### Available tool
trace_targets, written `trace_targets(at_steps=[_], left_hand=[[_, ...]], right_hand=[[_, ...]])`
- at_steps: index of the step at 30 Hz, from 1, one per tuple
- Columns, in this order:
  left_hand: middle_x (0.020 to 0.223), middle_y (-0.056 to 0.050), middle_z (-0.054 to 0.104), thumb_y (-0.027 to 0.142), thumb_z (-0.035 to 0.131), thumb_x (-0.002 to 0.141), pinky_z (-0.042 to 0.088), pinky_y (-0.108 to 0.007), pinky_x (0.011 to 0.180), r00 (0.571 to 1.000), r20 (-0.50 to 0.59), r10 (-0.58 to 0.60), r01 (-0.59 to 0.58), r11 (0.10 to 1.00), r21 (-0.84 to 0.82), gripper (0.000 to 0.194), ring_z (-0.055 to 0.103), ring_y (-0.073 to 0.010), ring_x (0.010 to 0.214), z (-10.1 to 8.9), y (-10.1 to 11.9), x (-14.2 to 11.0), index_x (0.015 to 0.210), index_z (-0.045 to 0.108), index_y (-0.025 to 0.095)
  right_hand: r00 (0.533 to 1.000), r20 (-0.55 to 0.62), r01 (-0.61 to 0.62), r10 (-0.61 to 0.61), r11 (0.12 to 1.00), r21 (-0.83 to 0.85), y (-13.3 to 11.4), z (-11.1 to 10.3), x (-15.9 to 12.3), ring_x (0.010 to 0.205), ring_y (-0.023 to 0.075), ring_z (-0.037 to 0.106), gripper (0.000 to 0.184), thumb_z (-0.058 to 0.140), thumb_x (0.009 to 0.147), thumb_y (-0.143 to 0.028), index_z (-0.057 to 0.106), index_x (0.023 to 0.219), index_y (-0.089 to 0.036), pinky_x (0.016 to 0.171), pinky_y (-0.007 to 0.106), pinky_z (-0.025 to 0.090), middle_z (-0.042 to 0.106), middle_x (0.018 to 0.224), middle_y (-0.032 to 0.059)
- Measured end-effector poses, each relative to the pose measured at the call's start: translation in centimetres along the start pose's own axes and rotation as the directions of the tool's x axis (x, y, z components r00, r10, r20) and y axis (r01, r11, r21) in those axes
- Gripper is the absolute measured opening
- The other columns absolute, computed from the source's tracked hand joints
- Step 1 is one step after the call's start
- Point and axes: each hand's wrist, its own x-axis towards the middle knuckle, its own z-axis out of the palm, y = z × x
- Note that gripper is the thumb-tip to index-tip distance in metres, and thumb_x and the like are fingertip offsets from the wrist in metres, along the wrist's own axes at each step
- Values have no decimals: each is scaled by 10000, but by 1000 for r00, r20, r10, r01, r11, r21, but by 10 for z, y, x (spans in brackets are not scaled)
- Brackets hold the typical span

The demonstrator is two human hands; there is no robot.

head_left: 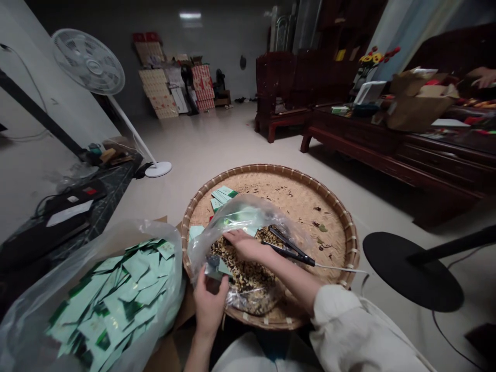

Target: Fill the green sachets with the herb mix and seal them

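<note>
"Left fingers (201, 283)?"
"Pinching packet (214, 270) over near-left side of tray (354, 243). Right fingers (232, 235) at mix (248, 274); grip not discernible."
"Handling?"
"Probably light, floppy, slick; grasp lightly by side edges."

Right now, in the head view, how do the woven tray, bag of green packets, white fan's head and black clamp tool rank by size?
Largest, too alike to rank: woven tray and bag of green packets, which is cut off
Next: white fan's head
Smallest: black clamp tool
</note>
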Motion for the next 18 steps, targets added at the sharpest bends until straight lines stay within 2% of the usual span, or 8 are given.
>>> trace_targets(at_steps=[2,4,9,11,14,16,18], left_hand=[[1078,-151,675,358,656,682,495,-379,897,997,26,-74,75,994,-79,504,655,-241,953,-2,1,0,1119,566,123],[1091,-159,669,366,654,684,475,-385,925,993,48,-112,117,986,-118,498,647,-243,976,-3,3,-1,1108,560,121],[1047,-146,682,354,671,664,494,-385,886,986,71,-149,159,974,-162,481,661,-240,925,2,4,-2,1076,557,132],[1037,-142,683,348,679,652,504,-385,865,985,78,-156,168,971,-169,485,661,-243,922,5,4,-2,1069,554,135],[999,-133,693,354,682,648,511,-387,851,984,91,-153,166,973,-160,464,668,-242,894,7,7,-2,1040,560,137],[993,-133,696,362,679,652,513,-386,849,986,94,-136,149,978,-144,452,671,-241,885,6,11,-2,1027,567,136],[982,-133,702,365,676,657,519,-381,838,989,91,-120,131,983,-126,439,675,-240,873,4,15,-3,1015,574,133]], right_hand=[[999,48,9,-5,996,-85,-1,8,10,1118,256,527,614,523,654,48,556,1224,-177,916,358,438,560,1258,114],[998,57,26,-20,994,-108,1,11,4,1043,232,569,446,512,719,9,632,1100,-187,864,315,449,627,1141,94],[996,84,-24,29,998,-63,21,4,-46,897,214,647,285,543,793,-99,673,1016,-222,787,280,458,709,934,51],[994,42,-101,102,994,-38,27,2,-61,920,216,647,296,522,815,-111,659,1055,-218,814,288,455,708,955,61],[979,-50,-199,198,980,-11,28,9,-63,1075,240,586,417,526,803,-108,565,1217,-139,924,322,424,644,1137,139],[977,-69,-202,202,979,5,21,17,-53,1156,255,529,521,550,794,-138,475,1305,-76,975,339,396,567,1246,190],[987,-61,-152,152,988,10,11,25,-40,1194,268,487,582,558,795,-169,418,1350,-66,997,367,380,507,1311,203]])
